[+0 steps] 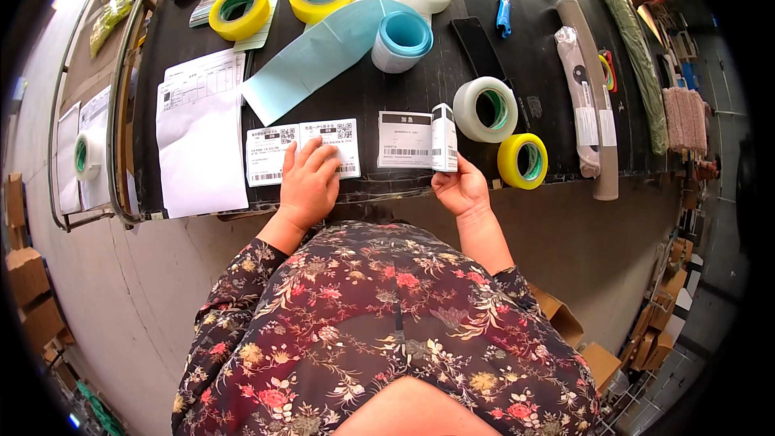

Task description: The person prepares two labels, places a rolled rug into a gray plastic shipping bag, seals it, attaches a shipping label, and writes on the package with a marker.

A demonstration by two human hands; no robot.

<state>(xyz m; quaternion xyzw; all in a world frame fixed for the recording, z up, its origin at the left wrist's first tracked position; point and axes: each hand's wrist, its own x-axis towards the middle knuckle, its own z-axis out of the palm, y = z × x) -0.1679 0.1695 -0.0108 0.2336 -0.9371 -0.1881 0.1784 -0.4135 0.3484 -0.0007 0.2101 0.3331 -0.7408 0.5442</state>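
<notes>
Above grey floor, labels on table

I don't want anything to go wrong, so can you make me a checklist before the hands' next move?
1. Left hand on the white rectangular printed paper sheet: ok, fingers rest on it.
2. Right hand holding the narrow white printed paper label: ok, at its lower edge.
3. Narrow label separate from the wider white paper label with a dark header: cannot tell.
4. Round yellow tape roll with green core apart from right hand: ok.
5. Long light-blue strip fully wound up: not ok, one end lies unrolled.
</notes>
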